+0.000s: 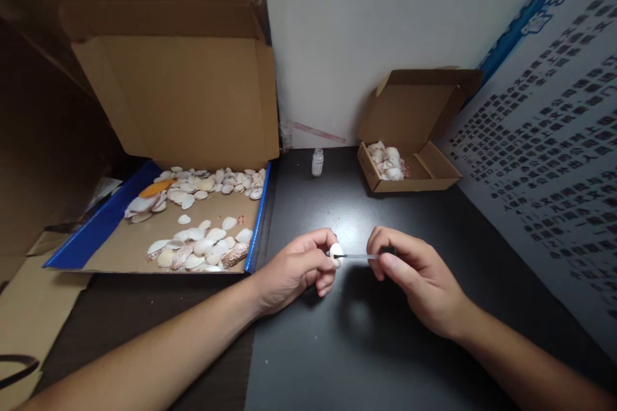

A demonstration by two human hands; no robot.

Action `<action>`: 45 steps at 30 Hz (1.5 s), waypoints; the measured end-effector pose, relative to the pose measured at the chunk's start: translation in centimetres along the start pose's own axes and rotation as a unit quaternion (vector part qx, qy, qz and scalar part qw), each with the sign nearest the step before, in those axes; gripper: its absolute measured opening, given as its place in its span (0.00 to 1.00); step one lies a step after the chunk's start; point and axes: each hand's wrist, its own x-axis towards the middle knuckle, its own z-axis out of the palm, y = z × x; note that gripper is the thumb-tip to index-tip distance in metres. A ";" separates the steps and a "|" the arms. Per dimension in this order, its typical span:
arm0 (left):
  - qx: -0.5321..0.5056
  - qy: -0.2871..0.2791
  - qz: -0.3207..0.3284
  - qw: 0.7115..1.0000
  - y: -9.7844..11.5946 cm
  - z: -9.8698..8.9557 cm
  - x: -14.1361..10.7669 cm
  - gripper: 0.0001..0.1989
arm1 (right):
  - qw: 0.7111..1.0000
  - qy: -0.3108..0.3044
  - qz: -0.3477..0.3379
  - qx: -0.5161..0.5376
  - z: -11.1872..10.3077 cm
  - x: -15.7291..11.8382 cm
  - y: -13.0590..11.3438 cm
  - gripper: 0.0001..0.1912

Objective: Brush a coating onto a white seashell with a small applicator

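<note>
Between the thumb and fingers of my left hand is a small white shell, held above the dark table. My right hand pinches a thin brush by its black end. The brush lies roughly level and points left, its dark tip touching the face of the shell or just in front of it. Behind my hands, a small clear bottle with whitish contents and no cap stands upright on the table.
At the left, an open blue-edged cardboard box holds many shells and an orange piece. A smaller open box with white shells stands at the back right. A printed panel rises along the right side.
</note>
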 end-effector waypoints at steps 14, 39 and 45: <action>0.009 0.000 0.002 1.000 -0.1 0.0 0.1 0.11 | 0.998 0.034 0.010 -0.043 0.0 0.1 -0.1 0.16; 0.057 -0.018 0.028 0.998 -0.5 -0.3 0.1 0.12 | 0.999 0.026 -0.010 -0.026 0.0 0.0 -0.2 0.16; 0.060 -0.022 0.026 0.998 -0.5 -0.3 0.1 0.12 | 0.998 0.034 0.003 -0.044 0.0 0.0 -0.1 0.16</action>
